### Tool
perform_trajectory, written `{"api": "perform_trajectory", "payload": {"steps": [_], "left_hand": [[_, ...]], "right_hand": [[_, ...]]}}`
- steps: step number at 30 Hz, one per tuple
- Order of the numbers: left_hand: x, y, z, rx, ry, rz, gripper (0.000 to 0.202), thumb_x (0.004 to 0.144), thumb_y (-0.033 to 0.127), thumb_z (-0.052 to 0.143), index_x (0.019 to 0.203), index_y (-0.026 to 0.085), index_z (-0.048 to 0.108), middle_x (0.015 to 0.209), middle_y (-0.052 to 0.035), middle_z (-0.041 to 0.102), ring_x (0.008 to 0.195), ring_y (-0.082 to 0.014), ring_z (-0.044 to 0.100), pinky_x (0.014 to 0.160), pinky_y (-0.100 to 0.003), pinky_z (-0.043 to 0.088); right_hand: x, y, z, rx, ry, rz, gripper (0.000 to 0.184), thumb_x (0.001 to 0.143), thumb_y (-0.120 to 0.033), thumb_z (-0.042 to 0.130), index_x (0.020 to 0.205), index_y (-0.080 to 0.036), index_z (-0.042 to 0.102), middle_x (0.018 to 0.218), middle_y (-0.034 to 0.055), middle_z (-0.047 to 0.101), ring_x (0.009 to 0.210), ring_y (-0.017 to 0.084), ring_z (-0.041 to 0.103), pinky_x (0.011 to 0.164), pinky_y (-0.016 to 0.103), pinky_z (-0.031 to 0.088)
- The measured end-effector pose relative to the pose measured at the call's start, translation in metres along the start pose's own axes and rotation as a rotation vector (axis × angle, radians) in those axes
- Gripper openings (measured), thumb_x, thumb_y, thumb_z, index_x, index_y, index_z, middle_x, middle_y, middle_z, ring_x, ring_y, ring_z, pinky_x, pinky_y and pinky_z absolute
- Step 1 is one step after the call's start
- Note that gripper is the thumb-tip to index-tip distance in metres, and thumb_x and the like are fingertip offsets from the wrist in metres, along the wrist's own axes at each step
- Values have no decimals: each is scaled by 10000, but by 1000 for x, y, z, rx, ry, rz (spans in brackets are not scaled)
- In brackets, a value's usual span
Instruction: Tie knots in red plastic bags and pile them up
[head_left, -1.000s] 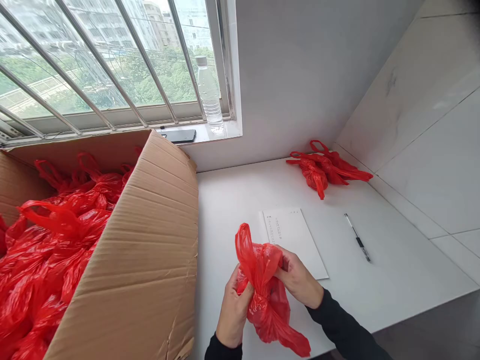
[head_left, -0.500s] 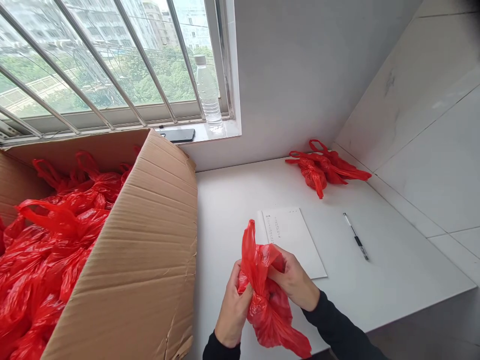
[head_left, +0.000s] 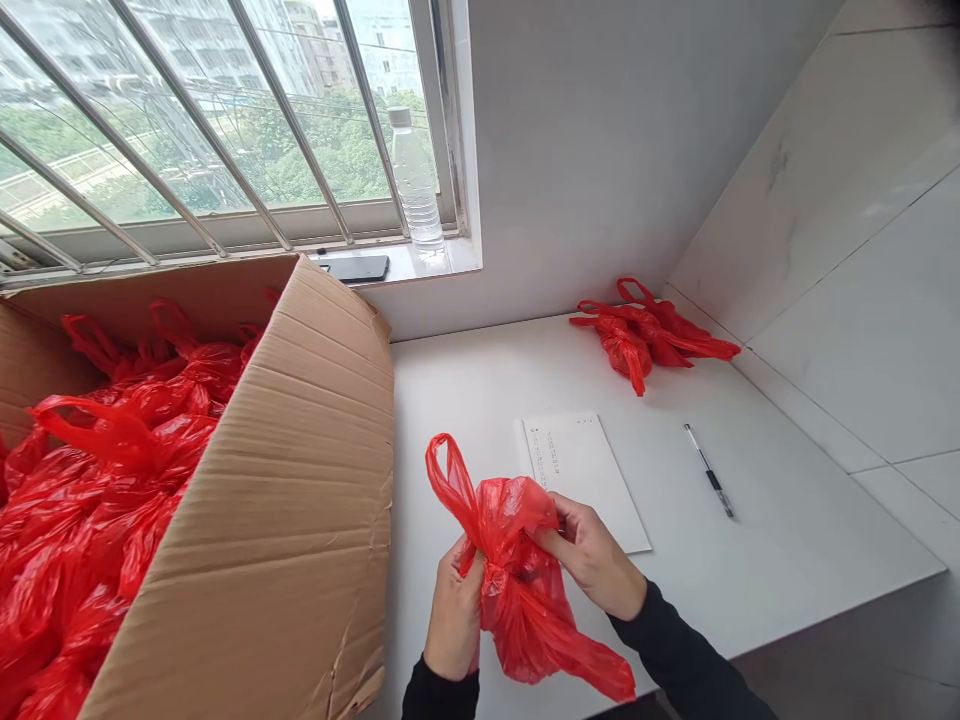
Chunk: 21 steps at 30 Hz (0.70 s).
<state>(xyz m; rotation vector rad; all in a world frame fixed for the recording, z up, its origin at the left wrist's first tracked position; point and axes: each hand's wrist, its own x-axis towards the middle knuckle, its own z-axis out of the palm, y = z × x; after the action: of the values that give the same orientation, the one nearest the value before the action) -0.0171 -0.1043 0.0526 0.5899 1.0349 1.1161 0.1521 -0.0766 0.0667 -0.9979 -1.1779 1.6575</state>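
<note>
Two bare hands in the head view, both clamped on one red bag (head_left: 525, 630). Left hand (head_left: 454, 612): thumb pressed against the side of the bag's knot, other fingers curled behind and mostly hidden. Right hand (head_left: 596, 562): thumb and fingers pinched together on the bag's upper side, exact grip within the folds hard to make out. Bag between the two hands, above the near part of the white table (head_left: 457, 390); contact with the table impossible to judge. One loop of the bag up and out beyond the left hand, another gathered end slanting down below the right hand. Black sleeves (head_left: 686, 645) at both wrists.

Just beyond the right hand, paper (head_left: 600, 490) flat on the table, small marks on it, one side partly covered by bag and hand. To the right of that hand, pen (head_left: 708, 470) with a black grip, apart from the paper. Far beyond the right hand, by the wall, corner bags (head_left: 628, 345), red and heaped together. Near the left hand, to its left, open box (head_left: 300, 470) full of red box bags (head_left: 97, 530). Far beyond the left hand, past the box, phone (head_left: 356, 268) flat on the sill (head_left: 461, 256), upright clear bottle (head_left: 416, 185) just beside, bars (head_left: 277, 120) across the window.
</note>
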Motion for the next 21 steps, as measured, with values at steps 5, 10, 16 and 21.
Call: {"api": "perform_trajectory", "payload": {"steps": [5,10,16,21], "left_hand": [[0,-2,3,-133,75,-85,244,724,387,768,790,158,715,765,-33,708,691,-178,621,645,-267,457],[-7,5,3,-335,156,-203,199,758,364,694,714,170,696,693,-20,677,571,-141,561,570,-257,436],[-9,15,18,-22,18,-45,381,725,351,769,1070,206,691,982,-69,713,832,-222,633,763,-305,487],[-1,9,14,11,77,-18,233,730,330,768,875,160,699,793,-44,690,727,-187,607,696,-284,482]], "right_hand": [[1,1,1,-17,56,-14,263,907,-436,616,1005,-202,683,872,32,645,779,186,571,758,323,488],[0,2,1,14,110,-18,233,925,-425,589,918,-200,650,809,10,596,729,160,531,740,304,478],[-1,2,3,37,107,-22,182,912,-395,614,929,-213,618,866,16,611,795,175,554,755,306,483],[-2,3,3,20,60,-11,190,876,-339,666,1030,-236,624,960,22,622,865,186,564,791,309,492]]}}
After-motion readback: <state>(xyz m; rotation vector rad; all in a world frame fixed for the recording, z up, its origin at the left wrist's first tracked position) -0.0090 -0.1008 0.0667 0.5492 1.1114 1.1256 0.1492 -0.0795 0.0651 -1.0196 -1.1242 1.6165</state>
